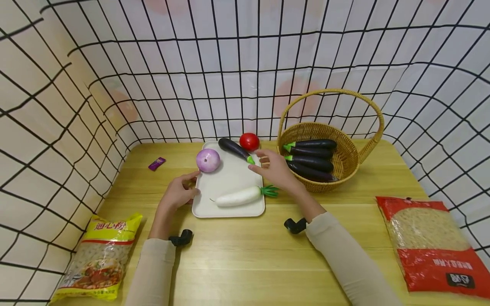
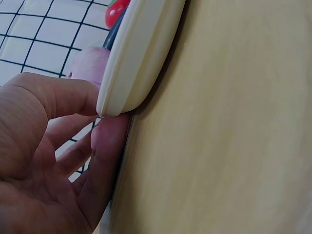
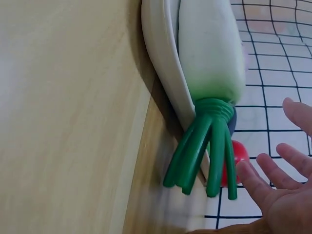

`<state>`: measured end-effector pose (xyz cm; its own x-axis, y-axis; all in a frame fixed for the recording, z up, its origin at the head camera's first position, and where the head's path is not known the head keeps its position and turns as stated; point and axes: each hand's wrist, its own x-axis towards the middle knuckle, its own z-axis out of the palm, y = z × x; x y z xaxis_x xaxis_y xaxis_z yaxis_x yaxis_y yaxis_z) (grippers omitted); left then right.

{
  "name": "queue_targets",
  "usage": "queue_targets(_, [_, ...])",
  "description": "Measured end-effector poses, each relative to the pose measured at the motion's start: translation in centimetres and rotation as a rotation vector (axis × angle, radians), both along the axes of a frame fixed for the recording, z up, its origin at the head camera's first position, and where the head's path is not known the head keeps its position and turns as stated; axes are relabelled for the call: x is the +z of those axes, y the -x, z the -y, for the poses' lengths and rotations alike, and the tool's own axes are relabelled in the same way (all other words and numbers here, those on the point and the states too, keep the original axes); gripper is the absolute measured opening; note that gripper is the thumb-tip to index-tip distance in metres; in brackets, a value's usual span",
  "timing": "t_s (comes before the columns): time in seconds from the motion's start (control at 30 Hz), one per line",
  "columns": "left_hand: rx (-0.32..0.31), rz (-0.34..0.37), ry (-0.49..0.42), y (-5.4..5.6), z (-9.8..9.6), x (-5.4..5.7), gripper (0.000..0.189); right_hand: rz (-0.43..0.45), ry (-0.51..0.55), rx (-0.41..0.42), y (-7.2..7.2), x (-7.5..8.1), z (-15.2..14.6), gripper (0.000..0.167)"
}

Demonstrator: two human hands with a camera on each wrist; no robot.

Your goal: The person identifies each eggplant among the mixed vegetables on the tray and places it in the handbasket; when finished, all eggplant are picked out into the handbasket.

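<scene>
My left hand [image 1: 178,191] is at the left edge of a white tray [image 1: 226,178]. In the left wrist view its thumb lies on the rim and a finger sits under it, pinching the edge. On the tray are a purple onion [image 1: 208,160], an eggplant [image 1: 234,148] and a white radish [image 1: 239,196], whose green stems [image 3: 209,141] stick out past the right rim. A red tomato [image 1: 249,141] is at the far right corner. My right hand [image 1: 278,170] hovers by the tray's right side, near the eggplant's green tip, with loose fingers holding nothing.
A wicker basket [image 1: 346,163] with several eggplants [image 1: 311,153] stands right of the tray. A yellow pasta bag [image 1: 101,259] lies front left, a red bag [image 1: 432,246] front right. A small purple packet [image 1: 157,163] is far left. Black wire grid [image 1: 237,68] surrounds the table.
</scene>
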<state>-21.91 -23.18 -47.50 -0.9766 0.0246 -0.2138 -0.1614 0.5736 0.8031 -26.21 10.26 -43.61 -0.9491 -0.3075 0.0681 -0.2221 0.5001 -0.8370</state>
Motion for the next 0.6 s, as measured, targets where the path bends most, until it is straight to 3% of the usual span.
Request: queue_targets(0.6, [-0.001, 0.006, -0.007, 0.1, 0.0, -0.1, 0.071, 0.007, -0.039, -0.005, 2.7, -1.7, 1.9, 0.06])
